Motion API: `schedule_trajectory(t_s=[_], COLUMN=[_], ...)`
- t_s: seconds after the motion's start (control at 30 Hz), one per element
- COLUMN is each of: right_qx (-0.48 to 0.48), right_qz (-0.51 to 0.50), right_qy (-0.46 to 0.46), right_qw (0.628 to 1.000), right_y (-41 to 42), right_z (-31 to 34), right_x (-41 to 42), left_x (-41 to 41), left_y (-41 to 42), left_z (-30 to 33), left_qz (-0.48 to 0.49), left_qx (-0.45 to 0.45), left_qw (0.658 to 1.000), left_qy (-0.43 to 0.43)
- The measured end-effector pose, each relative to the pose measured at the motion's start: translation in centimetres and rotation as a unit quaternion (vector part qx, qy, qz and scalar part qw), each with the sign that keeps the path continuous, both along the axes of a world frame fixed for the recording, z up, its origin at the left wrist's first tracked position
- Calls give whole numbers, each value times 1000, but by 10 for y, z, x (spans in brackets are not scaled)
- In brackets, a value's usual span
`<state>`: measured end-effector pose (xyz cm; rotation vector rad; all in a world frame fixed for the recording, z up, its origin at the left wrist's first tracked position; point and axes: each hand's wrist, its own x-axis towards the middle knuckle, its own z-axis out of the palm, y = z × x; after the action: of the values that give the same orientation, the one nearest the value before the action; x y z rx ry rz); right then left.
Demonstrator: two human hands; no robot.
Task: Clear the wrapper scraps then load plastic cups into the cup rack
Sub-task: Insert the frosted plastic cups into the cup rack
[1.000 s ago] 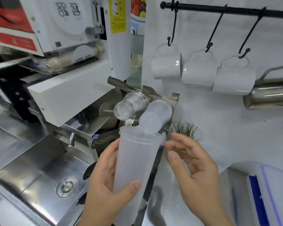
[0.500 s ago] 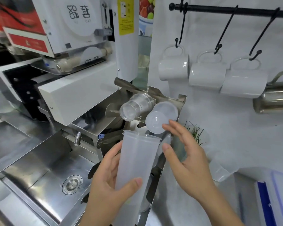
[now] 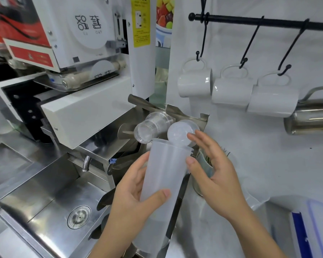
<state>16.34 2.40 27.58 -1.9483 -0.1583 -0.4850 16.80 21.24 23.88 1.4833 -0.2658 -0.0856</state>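
Note:
A tall stack of frosted plastic cups (image 3: 166, 170) stands tilted in front of me, mouth end up, with my left hand (image 3: 132, 198) wrapped around its lower part. My right hand (image 3: 214, 170) is beside the stack's top, fingers spread, fingertips touching the bottom of a frosted cup (image 3: 179, 132) that lies in the right slot of the steel cup rack (image 3: 203, 118). A clear cup (image 3: 151, 126) lies in the left slot, bottom facing me.
A steel sink (image 3: 50, 202) with a drain lies lower left. A white sealing machine (image 3: 86, 53) stands above it. Three white mugs (image 3: 231, 90) hang on hooks from a black rail, a steel pitcher (image 3: 309, 116) at the right. A small plant pot (image 3: 205, 170) stands behind my right hand.
My right hand has risen from beside the stack to the frosted cup in the rack's right slot, which now sits deeper in the rack. The left hand keeps holding the stack.

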Motion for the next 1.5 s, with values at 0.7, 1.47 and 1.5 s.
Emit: schedule_trajectory(t_s=[0.7, 1.47, 1.5], right_qx=[-199, -3, -1], right_qz=[106, -45, -49], right_qy=[41, -179, -173], right_qw=[973, 983, 984], right_y=[20, 33, 32], right_z=[3, 10, 10], right_x=[-29, -17, -16], left_x=[35, 20, 21], left_y=[-6, 12, 11], left_z=[42, 44, 45], left_qz=[15, -3, 6], left_qx=[-43, -132, -136], left_qw=[996, 988, 987], left_qy=[76, -86, -85])
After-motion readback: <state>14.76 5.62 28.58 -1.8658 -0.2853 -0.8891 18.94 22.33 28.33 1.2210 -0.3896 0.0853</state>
